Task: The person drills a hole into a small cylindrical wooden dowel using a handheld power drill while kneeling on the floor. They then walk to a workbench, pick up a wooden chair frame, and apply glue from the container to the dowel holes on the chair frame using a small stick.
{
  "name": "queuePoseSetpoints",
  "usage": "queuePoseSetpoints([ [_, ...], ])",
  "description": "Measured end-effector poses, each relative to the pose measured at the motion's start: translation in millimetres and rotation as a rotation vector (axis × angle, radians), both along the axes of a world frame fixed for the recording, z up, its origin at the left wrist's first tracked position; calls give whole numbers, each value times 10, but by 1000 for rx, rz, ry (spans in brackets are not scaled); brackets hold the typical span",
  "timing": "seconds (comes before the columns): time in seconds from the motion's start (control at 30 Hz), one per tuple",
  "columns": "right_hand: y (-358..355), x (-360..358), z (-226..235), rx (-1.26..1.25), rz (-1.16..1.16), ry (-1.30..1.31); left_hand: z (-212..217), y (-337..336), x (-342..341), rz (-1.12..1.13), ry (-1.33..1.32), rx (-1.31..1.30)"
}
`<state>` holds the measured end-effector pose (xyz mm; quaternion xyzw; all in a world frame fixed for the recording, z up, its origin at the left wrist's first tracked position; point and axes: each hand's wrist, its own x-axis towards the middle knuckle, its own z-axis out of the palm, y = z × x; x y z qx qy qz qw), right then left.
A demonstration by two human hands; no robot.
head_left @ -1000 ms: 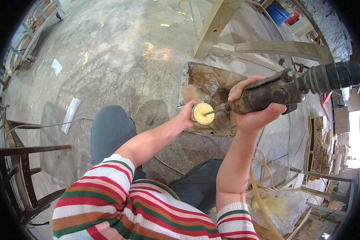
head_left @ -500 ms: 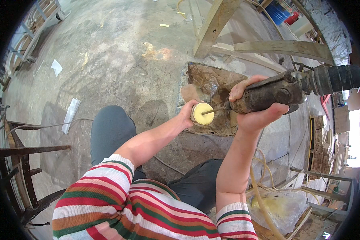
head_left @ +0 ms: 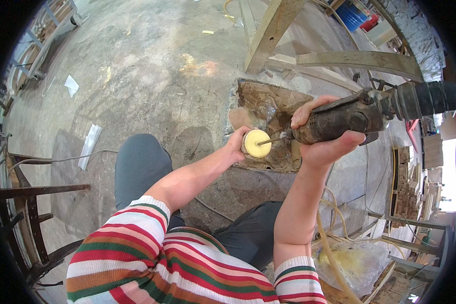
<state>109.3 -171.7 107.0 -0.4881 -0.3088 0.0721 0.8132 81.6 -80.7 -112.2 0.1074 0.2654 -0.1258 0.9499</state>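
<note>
My left hand (head_left: 236,144) is closed round the side of a short drum with a round yellow face (head_left: 257,144). A thin metal shaft (head_left: 271,140) runs from the middle of that face to the nose of a grimy black power tool (head_left: 334,120), shaped like a drill or grinder. My right hand (head_left: 320,152) grips the tool's body from below, fingers on its far side and thumb along its near side. The tool lies roughly level and points left. The drum's underside and the left fingertips are hidden.
Below the drum, a shallow board or tray (head_left: 248,91) holds crumpled clear plastic. A wooden frame leg (head_left: 271,38) stands just beyond it. Hoses (head_left: 334,202) and a plastic bag (head_left: 359,263) lie at lower right. Dark metal framework (head_left: 40,192) stands at left, with a cable (head_left: 76,158) nearby.
At the tool's nose, a shiny part now shows where it looked dark before. Both hands, the drum and the tool stay almost in place.
</note>
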Motion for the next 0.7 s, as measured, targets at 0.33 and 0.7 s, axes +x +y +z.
queuePoseSetpoints([
  [0.33,-3,-27,52,-108,-95,-10,-61,1,11,-8,-24,0],
  [0.7,11,-47,91,-131,-107,-68,-108,22,-20,-45,-4,-43],
])
